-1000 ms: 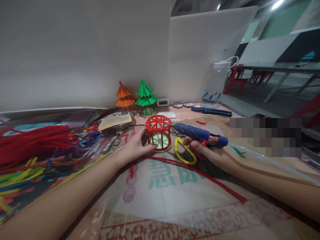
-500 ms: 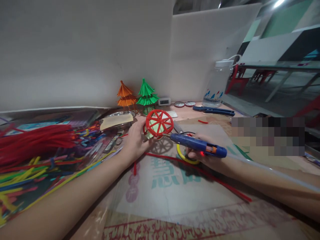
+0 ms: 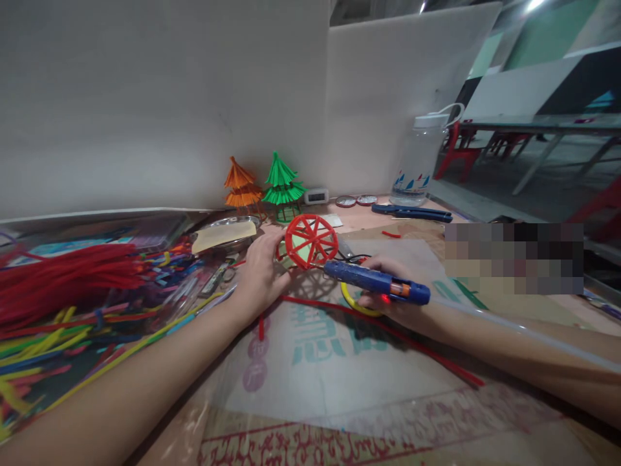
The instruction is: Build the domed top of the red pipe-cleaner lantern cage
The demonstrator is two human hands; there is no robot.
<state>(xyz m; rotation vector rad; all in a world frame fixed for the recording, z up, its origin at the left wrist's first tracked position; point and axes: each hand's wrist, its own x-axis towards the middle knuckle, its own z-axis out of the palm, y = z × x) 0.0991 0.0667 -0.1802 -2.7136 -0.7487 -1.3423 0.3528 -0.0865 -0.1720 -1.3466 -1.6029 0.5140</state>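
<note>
My left hand (image 3: 264,275) is closed on the edge of a red spoked wheel (image 3: 312,241), which looks made of fuzzy pipe cleaners and is held tilted up. Pale green shows behind its spokes. In my right hand (image 3: 388,288) is a blue hot glue gun (image 3: 371,277) with a small red light on. Its nozzle is at the wheel's lower rim; whether it touches I cannot tell. A yellow ring (image 3: 349,301) shows below the gun beside my right fingers, partly hidden. Under my hands, a long red pipe cleaner (image 3: 436,356) crosses the printed sheet (image 3: 310,388).
Red pipe cleaners (image 3: 72,272) and mixed coloured pieces heap at the left. Behind stand an orange tree (image 3: 240,184), a green tree (image 3: 281,181), a metal dish (image 3: 228,230) and a small digital display (image 3: 316,196). Blue-handled pliers (image 3: 412,213) lie before a clear bottle (image 3: 417,162).
The glue gun has shifted slightly left, its nozzle now further along the wheel's lower rim. My left hand keeps its hold on the wheel. The whole view has moved a little.
</note>
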